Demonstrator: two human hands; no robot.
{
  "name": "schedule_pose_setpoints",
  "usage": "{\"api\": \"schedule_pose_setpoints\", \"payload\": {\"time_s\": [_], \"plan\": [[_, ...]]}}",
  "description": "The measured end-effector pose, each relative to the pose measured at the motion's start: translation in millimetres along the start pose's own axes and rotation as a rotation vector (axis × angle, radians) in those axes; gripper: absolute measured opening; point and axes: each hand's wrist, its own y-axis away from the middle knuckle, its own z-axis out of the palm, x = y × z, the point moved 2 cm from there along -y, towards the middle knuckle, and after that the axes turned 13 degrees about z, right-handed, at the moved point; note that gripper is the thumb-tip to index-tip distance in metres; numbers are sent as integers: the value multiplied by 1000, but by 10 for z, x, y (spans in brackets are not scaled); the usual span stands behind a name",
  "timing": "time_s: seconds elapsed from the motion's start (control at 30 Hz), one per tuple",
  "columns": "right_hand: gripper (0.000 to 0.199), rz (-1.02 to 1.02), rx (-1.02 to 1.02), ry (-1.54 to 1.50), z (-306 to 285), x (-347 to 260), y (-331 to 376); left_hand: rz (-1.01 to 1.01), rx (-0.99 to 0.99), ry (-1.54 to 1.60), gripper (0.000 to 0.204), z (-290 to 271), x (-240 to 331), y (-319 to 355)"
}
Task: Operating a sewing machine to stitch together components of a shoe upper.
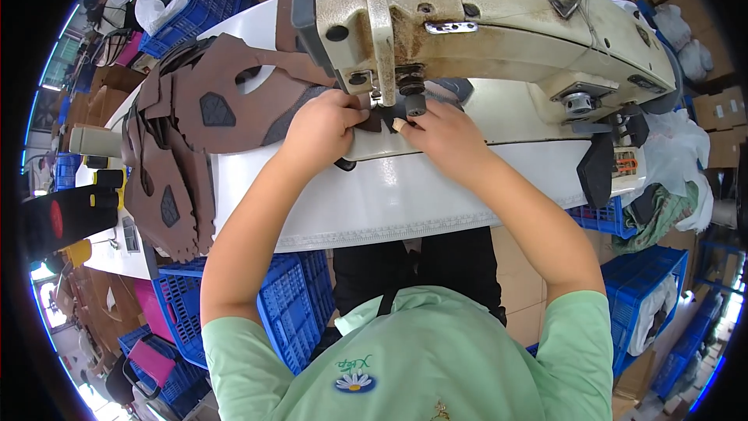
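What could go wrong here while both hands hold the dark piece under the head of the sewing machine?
1. The left hand and right hand press the small dark piece very near the needle area of the worn cream sewing machine; a fingertip could possibly be struck.
2. The stack of brown cut shoe-upper pieces overhangs the white table edge and might slide off.

Bright, even light over my bench, and the white table (pixel 405 203) throws plenty of it back. Soft shadow pools under the sewing machine (pixel 499 23) head, right where my fingers meet. Centre is crisp. Edges bow hard, corners go black, with a blown-out blue fringe along the rim.
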Motion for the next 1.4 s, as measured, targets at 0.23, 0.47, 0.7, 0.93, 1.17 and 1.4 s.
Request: {"api": "schedule_pose_setpoints", "payload": {"time_s": [0.23, 0.47, 0.7, 0.93, 1.17, 1.4], "plan": [[8, -53, -15, -121, 86, 188, 17, -287, -126, 102, 34, -143, -42, -164], [10, -126, -3, -163, 100, 176, -34, -326, -142, 207, 35, -160, -199, -196], [14, -89, 50, -114, 133, 113, -62, -284, -119, 97, 35, -54, -215, -175], [12, -65, 9, -128, 147, 92, -113, -195, -164, -62, 30, -34, -180, -142], [20, -41, -25, -60, 143, 75, -133, -144, -189, -125, 27, -34, -176, -166], [9, -41, 36, -73, 192, 30, -145, -22, -32, -143, 19, 63, -182, -119]]}}
